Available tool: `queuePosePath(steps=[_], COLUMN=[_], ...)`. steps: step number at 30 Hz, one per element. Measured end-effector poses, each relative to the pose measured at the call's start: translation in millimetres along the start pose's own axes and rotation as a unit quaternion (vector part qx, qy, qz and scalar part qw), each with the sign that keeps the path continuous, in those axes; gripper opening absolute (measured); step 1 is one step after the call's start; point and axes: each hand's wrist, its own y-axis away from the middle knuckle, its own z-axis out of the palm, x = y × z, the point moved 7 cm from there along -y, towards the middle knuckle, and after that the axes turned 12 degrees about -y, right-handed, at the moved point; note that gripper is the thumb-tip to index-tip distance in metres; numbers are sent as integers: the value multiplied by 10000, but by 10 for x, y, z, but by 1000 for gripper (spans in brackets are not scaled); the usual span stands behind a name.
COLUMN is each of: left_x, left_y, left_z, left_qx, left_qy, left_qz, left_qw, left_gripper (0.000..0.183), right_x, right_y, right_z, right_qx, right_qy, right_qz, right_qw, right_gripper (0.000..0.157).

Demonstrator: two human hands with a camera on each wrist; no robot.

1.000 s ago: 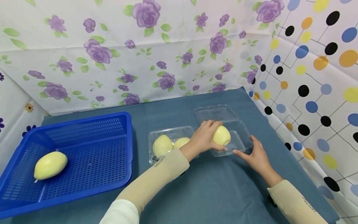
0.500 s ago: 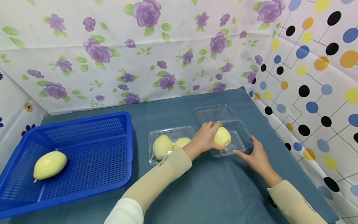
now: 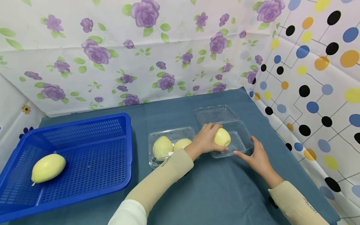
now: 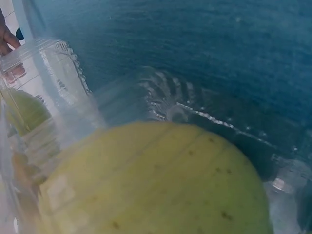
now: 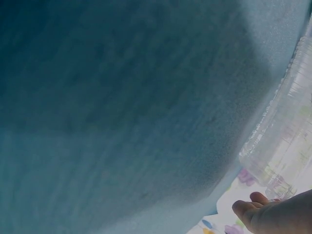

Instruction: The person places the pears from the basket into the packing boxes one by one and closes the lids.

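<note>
In the head view my left hand (image 3: 206,140) grips a pale yellow fruit (image 3: 222,137) inside the left part of a clear plastic clamshell (image 3: 240,142), whose lid lies open toward the back. Dark specks mark a yellow-green fruit (image 4: 161,185) that fills the lower left wrist view, seen through clear plastic. My right hand (image 3: 258,156) holds the clamshell's front right corner, thumb along the front and fingers at the right side. The right wrist view shows its fingers (image 5: 248,209) below the container wall (image 5: 285,131).
Left of the clamshell stands a second clear container (image 3: 174,132) with two pale yellow fruits (image 3: 162,147) visible, partly behind my left forearm. A blue plastic basket (image 3: 92,162) at the left holds one fruit (image 3: 48,168). Blue-grey cloth (image 3: 219,193) covers the table; patterned sheets (image 3: 168,56) hang around it.
Both hands stay nearly in place, the left still on the fruit and the right at the clamshell. My left forearm has shifted slightly right; the head view has moved a little.
</note>
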Motion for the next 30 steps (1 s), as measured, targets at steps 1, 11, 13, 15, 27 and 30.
queuePosePath(steps=[1,11,13,15,27,30], left_x=[6,87,89,89,82,81], left_y=[-7,-99,-111,-123,-139,-138], left_z=[8,75,90,105,156,159], left_qx=[-38,-537,-601,-650,-820,-836], left_qy=[-11,-706,-831,-893,-1096,-1158], left_qz=[8,135,147,150,240,242], left_qw=[10000,9960,9946,9938,9903,9895], left_gripper=[80,80,80,80,76,76], right_x=[-2,-2,0,0,0,1], right_y=[0,4,3,2,1,4], right_z=[0,-23,-22,-22,-9,-4], right_qx=[0,15,-1,0,26,25], right_qy=[-6,-60,-66,-63,-65,-82], right_qz=[-17,-49,-44,-57,-101,-110], right_qw=[10000,10000,10000,10000,9999,9999], right_gripper=[110,109,109,109,109,108])
